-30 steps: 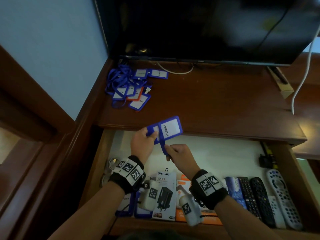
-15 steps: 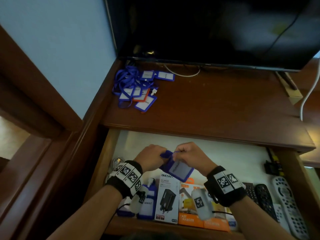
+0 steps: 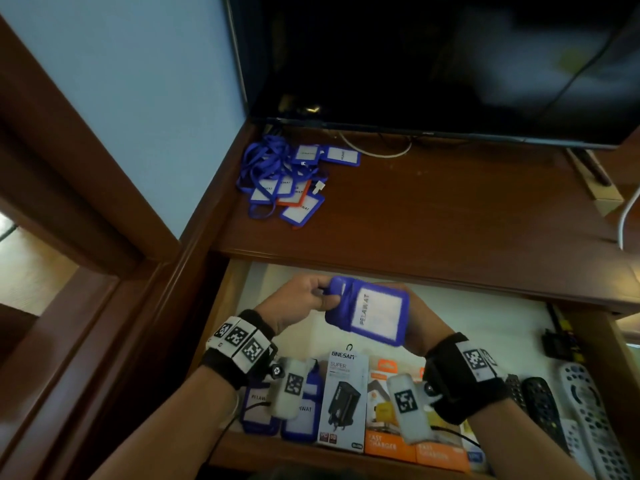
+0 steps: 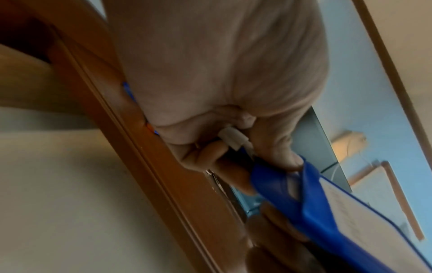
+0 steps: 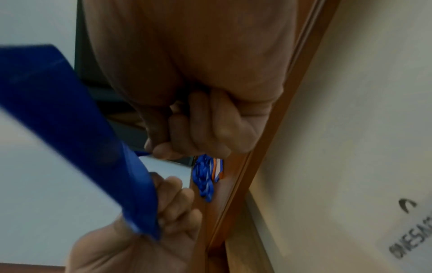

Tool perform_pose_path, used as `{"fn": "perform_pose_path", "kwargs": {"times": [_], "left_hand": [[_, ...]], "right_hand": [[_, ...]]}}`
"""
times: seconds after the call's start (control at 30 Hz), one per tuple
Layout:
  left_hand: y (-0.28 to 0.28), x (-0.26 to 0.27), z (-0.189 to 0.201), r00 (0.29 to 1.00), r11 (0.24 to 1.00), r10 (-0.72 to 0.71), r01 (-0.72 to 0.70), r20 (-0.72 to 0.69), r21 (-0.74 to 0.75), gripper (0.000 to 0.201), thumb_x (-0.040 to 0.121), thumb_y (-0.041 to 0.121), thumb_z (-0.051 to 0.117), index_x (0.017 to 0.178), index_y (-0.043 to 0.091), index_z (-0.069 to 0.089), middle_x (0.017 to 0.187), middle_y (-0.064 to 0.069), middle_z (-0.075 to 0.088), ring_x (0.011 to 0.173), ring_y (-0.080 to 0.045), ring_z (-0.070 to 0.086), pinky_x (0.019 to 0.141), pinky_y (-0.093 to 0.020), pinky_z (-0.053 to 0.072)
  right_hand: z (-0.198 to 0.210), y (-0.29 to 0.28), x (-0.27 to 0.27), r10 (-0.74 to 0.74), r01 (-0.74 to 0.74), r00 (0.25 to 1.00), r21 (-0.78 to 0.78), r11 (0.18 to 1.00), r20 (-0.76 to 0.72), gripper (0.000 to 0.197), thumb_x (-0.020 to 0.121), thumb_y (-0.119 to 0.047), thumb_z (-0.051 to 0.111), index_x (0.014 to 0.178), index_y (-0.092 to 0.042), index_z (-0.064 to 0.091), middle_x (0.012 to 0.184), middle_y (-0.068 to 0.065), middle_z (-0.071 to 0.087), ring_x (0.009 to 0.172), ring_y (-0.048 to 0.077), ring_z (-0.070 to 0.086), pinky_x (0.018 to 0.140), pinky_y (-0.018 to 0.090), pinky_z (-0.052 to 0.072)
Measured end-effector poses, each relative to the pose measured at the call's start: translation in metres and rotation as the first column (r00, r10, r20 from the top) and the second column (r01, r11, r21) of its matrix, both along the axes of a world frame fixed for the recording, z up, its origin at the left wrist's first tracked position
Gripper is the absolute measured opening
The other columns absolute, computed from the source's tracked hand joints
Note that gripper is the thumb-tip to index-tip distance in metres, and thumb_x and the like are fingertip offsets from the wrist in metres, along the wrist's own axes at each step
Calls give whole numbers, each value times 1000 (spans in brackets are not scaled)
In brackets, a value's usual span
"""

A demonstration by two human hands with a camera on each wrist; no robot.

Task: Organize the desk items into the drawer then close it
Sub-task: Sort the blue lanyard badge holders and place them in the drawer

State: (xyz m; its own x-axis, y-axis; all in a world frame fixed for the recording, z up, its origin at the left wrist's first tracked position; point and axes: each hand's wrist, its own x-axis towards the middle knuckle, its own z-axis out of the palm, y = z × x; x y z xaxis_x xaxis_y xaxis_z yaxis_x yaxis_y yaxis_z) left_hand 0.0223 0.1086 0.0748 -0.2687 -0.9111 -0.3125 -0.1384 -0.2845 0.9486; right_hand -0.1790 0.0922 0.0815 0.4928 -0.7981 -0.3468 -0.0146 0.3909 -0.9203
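Observation:
A blue badge holder point(image 3: 370, 310) with a white label card facing up hangs over the open drawer point(image 3: 491, 327). My left hand point(image 3: 311, 299) pinches its top left end. In the left wrist view the fingers point(image 4: 233, 151) curl round the blue strap end point(image 4: 280, 184) and a white clip point(image 4: 231, 138). My right hand point(image 3: 426, 323) holds the holder from behind and is mostly hidden by it. In the right wrist view its curled fingers point(image 5: 187, 129) meet the blue holder point(image 5: 70, 110). A pile of blue and orange badge holders with lanyards point(image 3: 284, 178) lies at the desk's back left.
Along the drawer's front lie two blue badge holders point(image 3: 259, 407), a white charger box point(image 3: 343, 400), orange boxes point(image 3: 384, 441) and several remotes point(image 3: 588, 410). A television point(image 3: 433, 64) stands at the back of the desk. A white cable point(image 3: 627, 216) hangs at right.
Both hands brought the badge holder down from the desk edge to over the drawer. It has since turned so its white label faces up.

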Motion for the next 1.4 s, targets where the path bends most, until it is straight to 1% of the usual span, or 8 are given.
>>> {"fn": "perform_pose_path", "kwargs": {"times": [0.07, 0.33, 0.73, 0.9, 1.0, 1.07, 1.17, 1.4], "left_hand": [[3, -2, -3, 993, 995, 94, -95, -69, -5, 25, 92, -4, 53, 106, 13, 65, 99, -2, 68, 92, -13, 61, 82, -20, 48], [29, -4, -21, 837, 908, 398, -418, -377, 31, 34, 82, 14, 56, 112, 0, 62, 111, -19, 64, 104, -24, 59, 94, -34, 46], [67, 65, -29, 799, 820, 567, -524, -200, 232, 25, 90, -6, 51, 103, 5, 69, 107, -16, 70, 106, -28, 65, 95, -41, 50], [71, 104, -46, 896, 925, 297, -356, 331, 133, 10, 86, 0, 64, 94, 0, 70, 88, -8, 67, 74, 0, 64, 71, -11, 47], [65, 117, -59, 699, 982, -123, -15, 704, 187, 22, 88, 22, 65, 98, 3, 68, 98, -9, 66, 91, -17, 62, 78, -24, 45], [62, 116, -64, 576, 951, -308, 152, 757, 270, 16, 88, 23, 60, 84, 9, 62, 99, -12, 66, 93, -24, 62, 75, -28, 44], [61, 109, -74, 430, 880, -466, 315, 773, 355, 28, 88, 16, 52, 62, 16, 42, 93, -16, 67, 86, -28, 63, 67, -29, 42], [55, 88, -77, 278, 782, -570, 471, 773, 408, 17, 89, 10, 52, 88, -4, 62, 97, -22, 65, 88, -35, 63, 66, -34, 44]], "right_hand": [[-4, 3, 7, -86, 64, 989, 171, 983, 121, 23, 82, -35, 62, 72, -15, 67, 55, -1, 53, 42, 10, 42, 44, 18, 26], [-18, 16, 53, -14, 18, 1000, 204, 979, -20, 27, 99, -15, 33, 75, -16, 44, 50, -1, 38, 44, 8, 23, 42, 19, 18], [-38, 12, 97, 221, -200, 965, 151, 968, -139, 19, 99, -20, 47, 85, -15, 60, 66, 0, 58, 54, 10, 49, 53, 23, 38], [-41, -30, 102, 31, -31, 935, 6, 999, -353, 16, 90, -9, 57, 77, -12, 66, 67, 4, 54, 59, 14, 45, 55, 26, 35], [-42, -68, 124, -166, 82, 902, -219, 972, -398, 21, 86, -4, 62, 71, -17, 64, 74, 3, 60, 67, 12, 51, 65, 28, 41], [-49, -94, 141, -205, -42, 823, -416, 909, -530, 8, 83, -11, 67, 83, -19, 67, 94, 3, 65, 89, 15, 58, 89, 34, 43], [-60, -118, 161, -153, -278, 674, -441, 853, -722, 42, 81, -21, 69, 121, -18, 56, 140, 9, 41, 130, 29, 36, 103, 37, 28], [-79, -142, 179, -196, -570, 447, -447, 689, -873, 68, 92, -37, 56, 148, -13, 25, 161, 6, 10, 148, 27, 7, 114, 54, 20]]}}
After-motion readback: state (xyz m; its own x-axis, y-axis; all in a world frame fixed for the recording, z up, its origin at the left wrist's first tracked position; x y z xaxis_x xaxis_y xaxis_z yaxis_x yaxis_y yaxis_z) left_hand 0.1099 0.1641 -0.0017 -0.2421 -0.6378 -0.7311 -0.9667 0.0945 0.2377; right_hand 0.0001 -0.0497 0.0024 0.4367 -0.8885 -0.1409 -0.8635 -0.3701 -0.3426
